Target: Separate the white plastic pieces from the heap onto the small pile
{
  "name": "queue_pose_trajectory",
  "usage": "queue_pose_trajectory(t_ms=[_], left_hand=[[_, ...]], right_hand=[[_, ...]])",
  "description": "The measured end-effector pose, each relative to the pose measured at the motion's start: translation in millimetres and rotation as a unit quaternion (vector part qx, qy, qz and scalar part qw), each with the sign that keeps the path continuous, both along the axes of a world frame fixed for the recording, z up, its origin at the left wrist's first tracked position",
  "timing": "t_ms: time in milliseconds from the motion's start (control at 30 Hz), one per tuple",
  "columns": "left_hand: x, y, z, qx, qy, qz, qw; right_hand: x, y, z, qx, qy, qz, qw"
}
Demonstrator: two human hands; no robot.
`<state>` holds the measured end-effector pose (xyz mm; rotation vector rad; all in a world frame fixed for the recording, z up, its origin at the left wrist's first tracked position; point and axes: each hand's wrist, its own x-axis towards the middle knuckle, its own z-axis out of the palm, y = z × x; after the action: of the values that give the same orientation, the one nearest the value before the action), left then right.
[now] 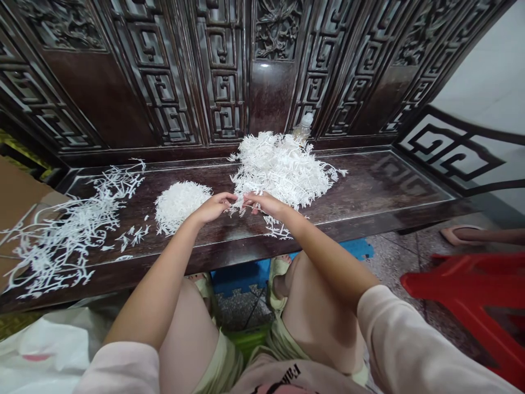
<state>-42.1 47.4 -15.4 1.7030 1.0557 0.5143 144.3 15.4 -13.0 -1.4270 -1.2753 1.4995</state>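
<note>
My left hand (214, 206) and my right hand (264, 204) meet over the dark wooden bench seat (369, 189), fingers pinched on one thin white branched plastic piece (239, 204) held between them. Right behind my hands lies a big heap of white branched plastic sprues (283, 167). To the left of my left hand sits a smaller mound of tiny white bits (179, 203). Loose bare white stems (69, 230) are scattered across the left end of the bench.
A carved dark wooden backrest (221, 71) rises behind the bench, with a clear plastic bottle (303, 127) against it. A red plastic stool (471, 295) stands on the floor at right, another person's foot (471, 234) beyond it. A white plastic bag (49, 345) lies at lower left.
</note>
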Motion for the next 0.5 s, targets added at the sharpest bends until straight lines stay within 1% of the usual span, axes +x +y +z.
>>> queue_pose_trajectory(t_ms=[100, 167, 233, 300, 400, 500], left_hand=[[1.8, -2.1, 1.9, 0.002, 0.009, 0.004, 1.000], [2.4, -3.7, 3.2, -0.007, 0.012, 0.030, 0.999], [3.0, -4.7, 3.3, -0.020, 0.014, 0.062, 0.998], [3.7, -4.8, 2.2, -0.026, 0.006, 0.076, 0.997], [5.1, -4.6, 1.0, -0.035, -0.023, 0.056, 0.998], [6.5, -6.5, 4.6, -0.025, -0.055, 0.044, 0.997]], right_hand=[[1.7, 1.1, -3.4, 0.017, 0.018, 0.023, 0.999], [2.6, 0.7, -3.1, 0.011, 0.029, 0.026, 0.999], [2.2, -0.4, -1.3, 0.006, 0.029, 0.045, 0.999], [0.7, -1.6, 0.3, 0.021, 0.013, 0.066, 0.998], [-1.6, -2.5, 0.4, 0.054, -0.017, 0.066, 0.996], [-2.2, -2.0, -1.5, 0.058, -0.023, 0.067, 0.996]])
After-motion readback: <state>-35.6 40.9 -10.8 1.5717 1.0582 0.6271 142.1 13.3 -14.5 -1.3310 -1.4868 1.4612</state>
